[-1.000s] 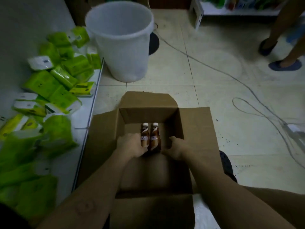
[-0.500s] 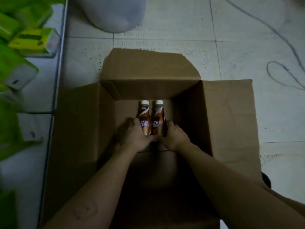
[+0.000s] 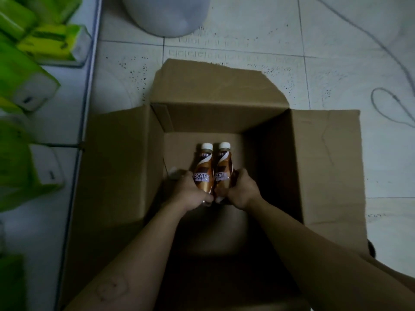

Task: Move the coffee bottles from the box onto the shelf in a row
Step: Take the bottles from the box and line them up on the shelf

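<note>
Two brown coffee bottles with white caps lie side by side inside the open cardboard box (image 3: 325,167). My left hand (image 3: 190,191) grips the lower part of the left bottle (image 3: 204,169). The right bottle (image 3: 223,167) is gripped by my right hand (image 3: 242,191) in the same way. Both bottles touch each other, caps pointing away from me. The bottle bases are hidden by my fingers. The white shelf (image 3: 67,113) runs along the left edge of the view.
Green tissue packs (image 3: 27,79) crowd the shelf surface on the left. A white plastic bucket (image 3: 166,14) stands on the tiled floor beyond the box. A thin cable (image 3: 381,97) loops over the floor at right. The box flaps are spread outward.
The view has tilted down over the box. Both hands have closed further round the bottles, which look larger and nearer now.
</note>
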The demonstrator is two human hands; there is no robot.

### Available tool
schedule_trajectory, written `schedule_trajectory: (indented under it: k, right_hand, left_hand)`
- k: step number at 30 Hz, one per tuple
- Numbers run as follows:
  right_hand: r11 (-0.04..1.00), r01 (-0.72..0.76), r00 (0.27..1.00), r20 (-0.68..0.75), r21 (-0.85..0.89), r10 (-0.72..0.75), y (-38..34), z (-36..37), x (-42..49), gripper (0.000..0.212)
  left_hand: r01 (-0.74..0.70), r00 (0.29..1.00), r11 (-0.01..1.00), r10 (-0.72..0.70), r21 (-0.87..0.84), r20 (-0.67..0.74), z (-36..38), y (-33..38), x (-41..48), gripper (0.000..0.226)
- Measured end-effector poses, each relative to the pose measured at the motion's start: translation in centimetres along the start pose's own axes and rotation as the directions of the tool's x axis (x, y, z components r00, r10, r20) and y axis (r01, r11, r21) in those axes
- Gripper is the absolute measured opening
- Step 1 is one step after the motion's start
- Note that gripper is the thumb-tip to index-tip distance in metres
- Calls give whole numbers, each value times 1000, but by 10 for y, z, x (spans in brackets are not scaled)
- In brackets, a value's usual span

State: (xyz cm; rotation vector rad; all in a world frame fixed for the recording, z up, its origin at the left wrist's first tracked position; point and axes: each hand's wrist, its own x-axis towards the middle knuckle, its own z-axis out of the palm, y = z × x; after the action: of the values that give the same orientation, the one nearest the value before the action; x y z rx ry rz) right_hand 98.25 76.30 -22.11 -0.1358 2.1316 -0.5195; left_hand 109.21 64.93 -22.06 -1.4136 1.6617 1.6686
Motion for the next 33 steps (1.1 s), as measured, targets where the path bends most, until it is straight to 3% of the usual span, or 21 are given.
schedule_trajectory:
  k: [4,8,14,17,22,26,33]
  right_hand:
    - [996,18,1000,-21,91,-16,-6,-17,-34,81]
    - [976,196,980,-64,99,-190,-36,-54,-81,53]
    - [846,509,854,-210,155,-476,-104,-118,-172,66]
    - [744,660,735,-291,104,-612,-143,-143,-230,69]
    - [527,845,522,-360,92,-773,-205,-159,-331,56]
    - [362,932,343,-389,26,-855,-250,-154,-412,55]
    - [140,989,150,-350,55,-925,-306,-127,-513,55]
  left_hand:
    - [-39,999,999,39,-38,13,-10,17,-36,83]
    - [-173,985,980,172,-97,-17,-32,57,-90,78]
    - [-448,889,890,434,-86,-145,-79,125,-203,85]
    - [-574,800,818,554,-30,-230,-105,152,-268,79]
    - [-707,604,692,698,146,-385,-162,181,-382,81]
    - [-736,436,616,749,281,-498,-210,183,-466,83]
    - [-713,204,539,771,448,-603,-263,145,-584,93]
